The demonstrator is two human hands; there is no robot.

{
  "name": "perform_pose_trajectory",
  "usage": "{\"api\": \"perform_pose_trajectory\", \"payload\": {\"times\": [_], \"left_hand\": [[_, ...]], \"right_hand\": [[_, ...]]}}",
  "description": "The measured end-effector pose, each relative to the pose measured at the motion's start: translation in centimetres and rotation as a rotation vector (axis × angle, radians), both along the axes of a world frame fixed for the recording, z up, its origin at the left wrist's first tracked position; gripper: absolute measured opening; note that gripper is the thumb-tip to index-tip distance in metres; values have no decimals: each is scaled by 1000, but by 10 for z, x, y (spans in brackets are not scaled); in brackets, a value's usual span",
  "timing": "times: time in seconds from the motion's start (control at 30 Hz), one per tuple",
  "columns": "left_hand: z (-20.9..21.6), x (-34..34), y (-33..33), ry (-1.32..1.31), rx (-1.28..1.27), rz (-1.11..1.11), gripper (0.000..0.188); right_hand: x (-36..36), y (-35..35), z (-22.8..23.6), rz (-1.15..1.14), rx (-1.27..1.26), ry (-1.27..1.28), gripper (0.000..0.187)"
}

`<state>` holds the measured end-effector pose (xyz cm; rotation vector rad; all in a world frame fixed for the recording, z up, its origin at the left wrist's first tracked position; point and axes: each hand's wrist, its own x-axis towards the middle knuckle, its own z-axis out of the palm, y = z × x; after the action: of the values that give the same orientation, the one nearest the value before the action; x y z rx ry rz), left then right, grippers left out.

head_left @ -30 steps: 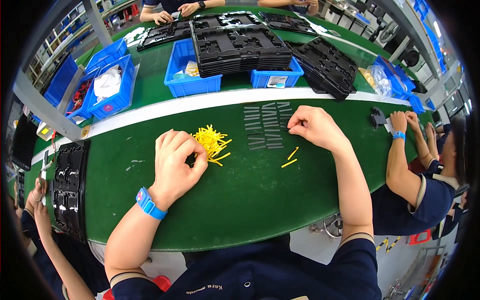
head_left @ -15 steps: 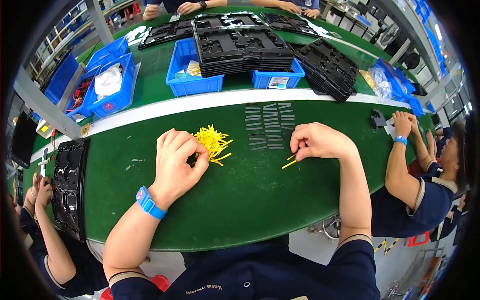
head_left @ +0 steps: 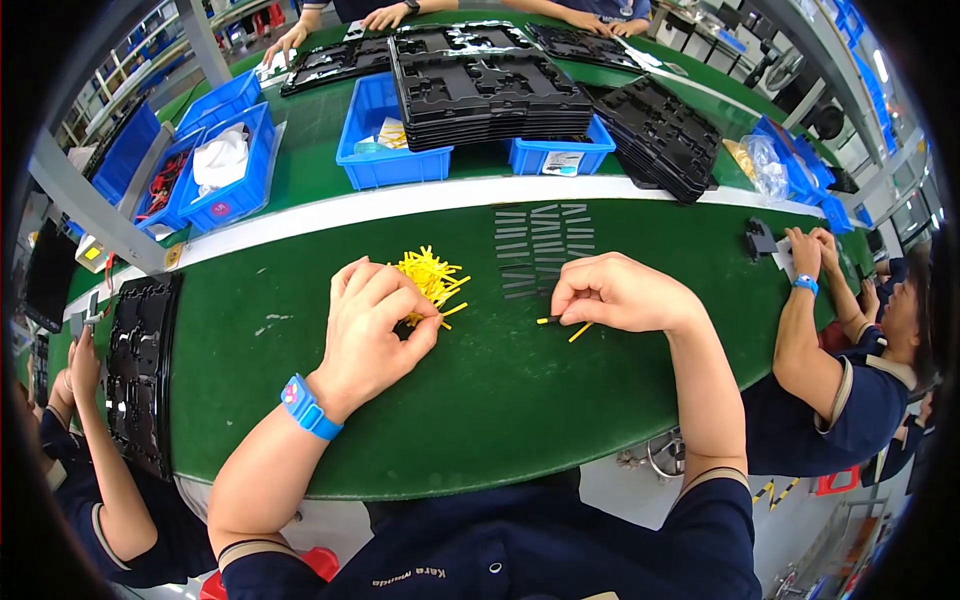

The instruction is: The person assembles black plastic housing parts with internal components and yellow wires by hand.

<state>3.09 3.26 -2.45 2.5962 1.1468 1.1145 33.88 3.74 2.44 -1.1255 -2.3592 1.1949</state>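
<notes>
My left hand (head_left: 372, 325), with a blue band on its wrist, is closed in a pinch beside a pile of thin yellow strips (head_left: 428, 275). Whatever may be between its fingertips cannot be made out. To the right, my right hand (head_left: 625, 293) pinches a short dark piece (head_left: 557, 320) with a yellow end sticking out to the left. Another yellow strip (head_left: 581, 332) pokes out below the same fingers. Just beyond this hand, flat grey strips (head_left: 512, 246) lie in columns on the green tabletop (head_left: 470, 420); the hand covers some of them.
Stacked black plastic trays (head_left: 490, 100) rest over blue bins (head_left: 400, 168) at the back. More black trays (head_left: 660, 135) lean at the back right, and one tray (head_left: 145, 375) stands at the left. Co-workers' hands (head_left: 808, 255) work at the right, left and far side.
My right hand has shifted left and now shows a dark piece with a yellow end. My left hand has moved slightly right, its thumb and fingers closing together.
</notes>
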Motion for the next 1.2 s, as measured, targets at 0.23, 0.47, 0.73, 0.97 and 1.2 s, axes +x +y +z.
{"api": "perform_pose_trajectory", "payload": {"times": [0.23, 0.47, 0.73, 0.97, 1.2], "left_hand": [[7, 14, -16, 5, -63, -166, 22], [4, 15, -17, -24, -178, -209, 17], [1, 15, -16, -32, -175, -213, 12], [4, 17, -16, -9, -130, -148, 11], [4, 13, -10, -15, -18, -97, 13]], "right_hand": [[-34, -11, -4, -61, 30, 40, 13], [-49, -14, -9, -21, 81, 60, 11], [-58, -18, -16, -15, 290, 46, 9], [-64, -20, -25, -23, 341, 240, 8], [-49, -2, -20, -184, 396, 465, 8]]}}
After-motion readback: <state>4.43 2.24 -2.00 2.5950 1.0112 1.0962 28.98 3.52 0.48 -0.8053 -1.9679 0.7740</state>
